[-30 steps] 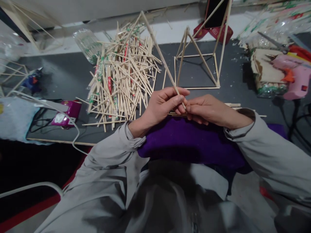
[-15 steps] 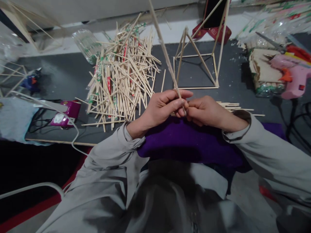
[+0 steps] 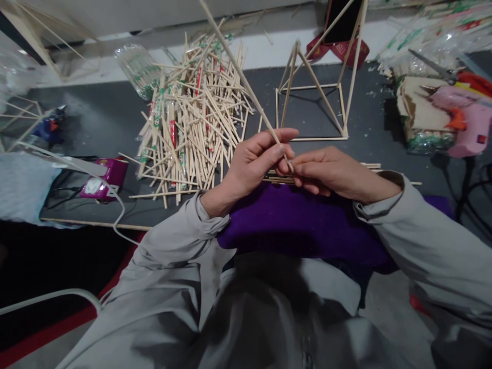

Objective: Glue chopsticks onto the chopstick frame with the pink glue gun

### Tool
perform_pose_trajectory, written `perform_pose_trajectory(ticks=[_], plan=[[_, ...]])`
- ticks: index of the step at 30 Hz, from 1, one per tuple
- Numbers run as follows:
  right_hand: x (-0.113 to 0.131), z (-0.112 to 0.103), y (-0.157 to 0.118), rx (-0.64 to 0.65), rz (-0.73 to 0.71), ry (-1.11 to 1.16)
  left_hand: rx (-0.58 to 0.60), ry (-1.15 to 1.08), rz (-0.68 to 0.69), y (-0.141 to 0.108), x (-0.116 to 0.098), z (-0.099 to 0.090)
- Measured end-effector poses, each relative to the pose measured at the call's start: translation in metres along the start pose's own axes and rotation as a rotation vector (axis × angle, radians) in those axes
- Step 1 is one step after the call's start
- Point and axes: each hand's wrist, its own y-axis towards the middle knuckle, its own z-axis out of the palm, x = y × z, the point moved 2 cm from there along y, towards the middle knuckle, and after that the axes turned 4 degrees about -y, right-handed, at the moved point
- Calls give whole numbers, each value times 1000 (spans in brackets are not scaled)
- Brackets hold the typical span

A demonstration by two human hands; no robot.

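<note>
A long, thin wooden stick (image 3: 246, 82) slants up and left out of my hands, beyond the frame's top edge. My left hand (image 3: 259, 159) is closed round its lower part, thumb pressed against it. My right hand (image 3: 326, 169) pinches at the stick's bottom end, fingertips close to those of the left. Under and behind the hands lie several loose chopsticks (image 3: 371, 165) along the table's front. Just beyond stands a frame of glued sticks (image 3: 319, 139), with a square base and slanting members.
A heap of chopsticks (image 3: 207, 118), some wrapped, covers the table to the left. A pink glue gun (image 3: 471, 120) rests at the right near scissors (image 3: 430, 64). A purple box (image 3: 105, 179) with cords sits front left. Purple cloth (image 3: 307, 220) covers my lap.
The stick's upper part has swung to the left, tilting further over. My right hand has shifted slightly, its fingers a little looser at the stick's lower end.
</note>
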Motion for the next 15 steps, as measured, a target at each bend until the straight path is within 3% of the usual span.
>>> perform_pose_trajectory(ticks=[5, 15], plan=[[-2, 2, 0, 35, -23, -75, 85, 54, 12, -4, -2, 5], [-10, 3, 8, -85, -130, -164, 53, 259, 197, -4, 0, 3]])
